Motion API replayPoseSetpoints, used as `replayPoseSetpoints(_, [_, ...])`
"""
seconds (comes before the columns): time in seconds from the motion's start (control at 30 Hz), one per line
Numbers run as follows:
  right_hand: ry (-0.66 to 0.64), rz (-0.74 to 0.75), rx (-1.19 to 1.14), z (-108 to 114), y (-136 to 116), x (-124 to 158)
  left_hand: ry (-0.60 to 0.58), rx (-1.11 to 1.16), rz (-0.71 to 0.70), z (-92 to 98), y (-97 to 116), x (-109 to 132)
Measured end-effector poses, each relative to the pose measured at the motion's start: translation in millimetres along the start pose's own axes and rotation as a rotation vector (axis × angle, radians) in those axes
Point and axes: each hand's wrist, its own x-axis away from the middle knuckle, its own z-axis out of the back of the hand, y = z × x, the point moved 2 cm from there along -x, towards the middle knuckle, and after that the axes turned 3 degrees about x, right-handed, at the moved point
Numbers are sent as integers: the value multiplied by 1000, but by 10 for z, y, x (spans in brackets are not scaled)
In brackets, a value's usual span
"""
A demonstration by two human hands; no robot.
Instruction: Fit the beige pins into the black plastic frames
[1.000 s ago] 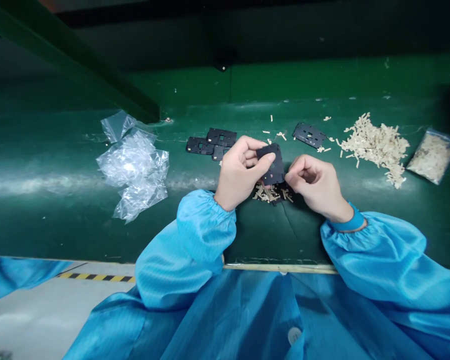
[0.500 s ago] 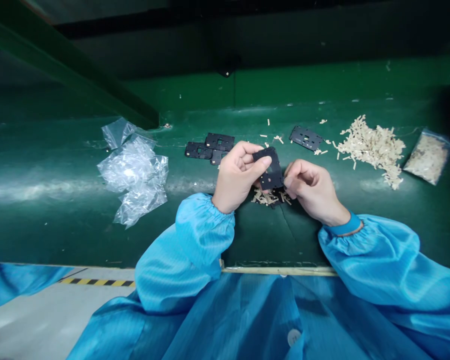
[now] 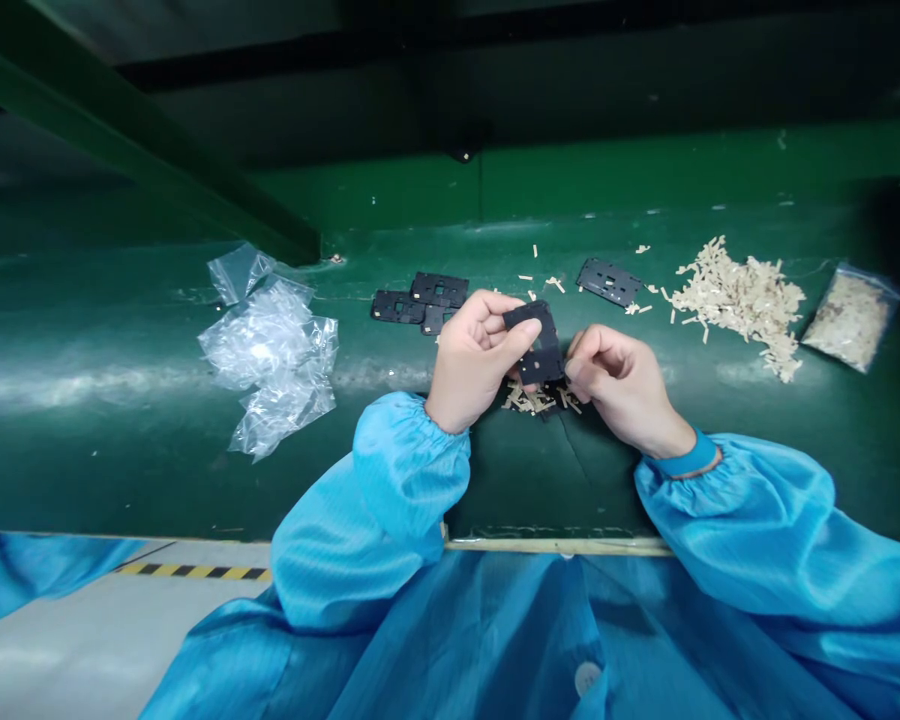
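My left hand (image 3: 474, 352) grips a flat black plastic plate (image 3: 543, 364) with cut-outs, thumb across its face and fingers behind. The plate is tilted above the bench. At its lower right edge, my right hand (image 3: 621, 384) is closed in a pinch; whatever lies between those fingertips is too small to make out. Below the plate is a little heap of pale strips (image 3: 525, 400) with something black under it, partly hidden. Several more black plates (image 3: 439, 290) overlap to the left beyond my left hand, and another black plate (image 3: 609, 281) lies behind my right hand.
On the green bench (image 3: 390, 470), a large pile of pale strips (image 3: 742, 305) lies at right beside a filled clear zip bag (image 3: 852, 318). Crumpled clear plastic bags (image 3: 274, 350) lie at left. A green post (image 3: 195, 180) slants in. Another blue sleeve (image 3: 37, 570) shows at lower left.
The view has shifted slightly. Both hands stay around the same black plate, with my right fingertips still at its lower right edge.
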Motion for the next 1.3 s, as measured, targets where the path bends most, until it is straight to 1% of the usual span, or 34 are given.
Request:
replayPoseSetpoints(0.2, [46,-19,74,-10,-47,-5,52,-31,-23,-21,25,32])
replayPoseSetpoints(0.3, [42,-13,85,-5,-40,-6,49,-23,-27,-22,30,40])
replayPoseSetpoints(0.53, [-64,-35,-15,7,-7,5,10,21,0,-5,12,38])
replayPoseSetpoints(0.67, [-71,-6,42,22,-30,2,6,56,9,13,3,29])
replayPoseSetpoints(0.8, [-71,6,-28,36,-12,1,-11,70,-10,23,1,29])
replayPoseSetpoints(0.97, [-140,-2,-40,-15,-14,32,-10,36,2,-1,-19,53])
replayPoseSetpoints(1.03, [-175,-29,-100,-53,-23,50,-17,45,14,-22,-31,68])
replayPoseSetpoints(1.17, [-278,-118,-351,-139,-49,84,-39,122,78,-73,-54,101])
replayPoseSetpoints(1.23, [-311,-140,-395,-164,-69,92,-37,157,120,-95,-58,118])
replayPoseSetpoints(1.3, [-315,-136,-398,-170,-90,90,-17,173,145,-105,-55,129])
